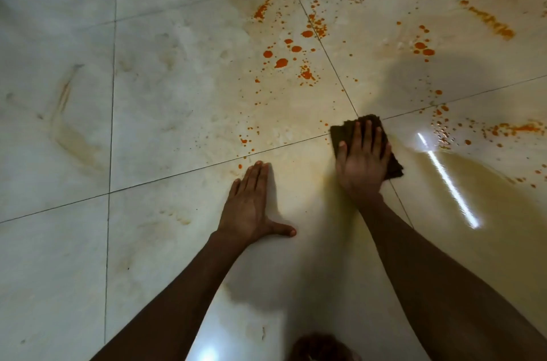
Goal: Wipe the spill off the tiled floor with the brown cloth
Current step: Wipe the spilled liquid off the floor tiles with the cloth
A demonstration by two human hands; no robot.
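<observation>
My right hand (363, 162) lies flat on the folded brown cloth (340, 131), pressing it onto the pale tiled floor (165, 100) where several grout lines meet. Only the cloth's edges show around the fingers and palm. Orange drops and streaks of the spill (281, 62) are scattered across the tiles beyond and to the right of the cloth, with more orange streaks (515, 129) at the far right. My left hand (251, 203) rests palm down on the bare tile to the left of the cloth, fingers together and thumb spread, holding nothing.
Faint yellowish smears (68, 135) mark the tiles at the left. A wet, glossy patch with a bright light reflection (450, 183) lies right of the cloth. A dark rounded shape (322, 347) sits at the bottom edge between my forearms.
</observation>
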